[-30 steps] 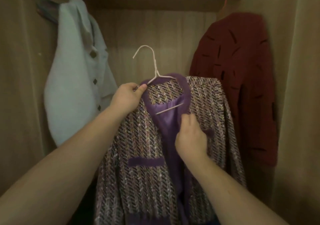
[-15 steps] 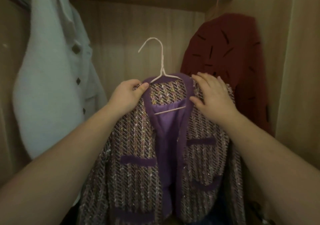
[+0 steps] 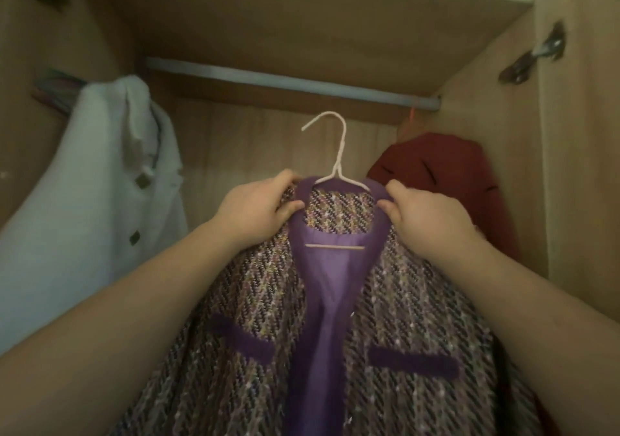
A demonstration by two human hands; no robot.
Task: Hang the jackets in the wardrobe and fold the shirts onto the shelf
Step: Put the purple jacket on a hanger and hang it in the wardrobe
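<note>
- Right hand has moved up to the collar; it and the left hand pinch the purple jacket on its hanger.
- Hanging step: next, hook it over the rail above.

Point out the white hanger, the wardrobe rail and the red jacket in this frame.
white hanger [image 3: 342, 145], head view, on the upright neck just below the hook.
wardrobe rail [image 3: 285, 82], head view, on the bare middle stretch of the bar.
red jacket [image 3: 436, 167], head view, on its upper shoulder area at the right.
</note>
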